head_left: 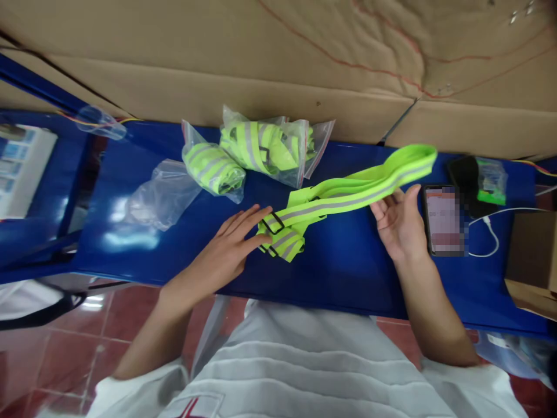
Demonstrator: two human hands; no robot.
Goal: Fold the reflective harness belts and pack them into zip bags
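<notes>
A neon-yellow reflective strap (pixel 343 200) with grey stripes stretches across the blue table, its folded loop end at the right. Black buckles sit at its bunched left end. My left hand (pixel 232 241) touches that end, with long straight fingers and the thumb apart on either side of a buckle (pixel 273 223). Beneath the strap's right part is my right hand (pixel 402 226), palm up and open, its fingertips partly hidden behind the strap and its thumb standing apart. Similar straps lie rolled in a clear zip bag (pixel 213 165) and in further bags (pixel 265 148) behind.
A crumpled clear bag (pixel 165 194) lies at the left of the blue table (pixel 348 273). Right of my right hand are a phone (pixel 444 220), a white cable (pixel 496 238), a small green packet (pixel 491 183) and a cardboard box (pixel 533 249). Brown cardboard (pixel 195 75) lines the back.
</notes>
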